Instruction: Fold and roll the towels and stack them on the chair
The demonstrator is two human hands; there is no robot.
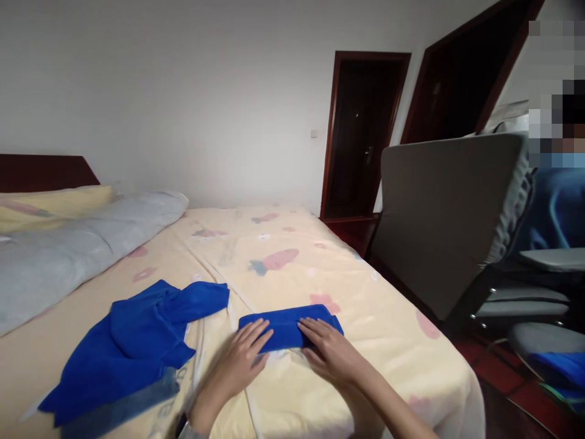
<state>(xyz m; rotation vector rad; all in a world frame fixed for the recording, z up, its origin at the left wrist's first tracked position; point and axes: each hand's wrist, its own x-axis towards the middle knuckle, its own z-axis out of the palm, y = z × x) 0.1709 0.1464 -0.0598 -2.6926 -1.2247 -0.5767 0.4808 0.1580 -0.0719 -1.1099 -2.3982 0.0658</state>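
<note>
A blue cloth folded into a narrow, flat bundle (286, 323) lies on the bed. My left hand (247, 353) rests on its left end, fingers stretched out over the top. On the right part of the bundle lies my right hand (326, 347), flat with fingers extended. Both palms hide the near edge, where a little white shows underneath. To the left a crumpled blue garment (141, 341) is spread loosely, apart from my hands. A grey-blue strip of fabric (123, 402) sits along its near edge.
The bed has a pale yellow printed sheet (384, 317). A grey rolled quilt (95, 244) and yellow pillow (59, 204) lie at left. Beyond the bed's right edge stand a grey covered panel (439, 213) and a seated person in blue (557, 207). A dark door (365, 134) is behind.
</note>
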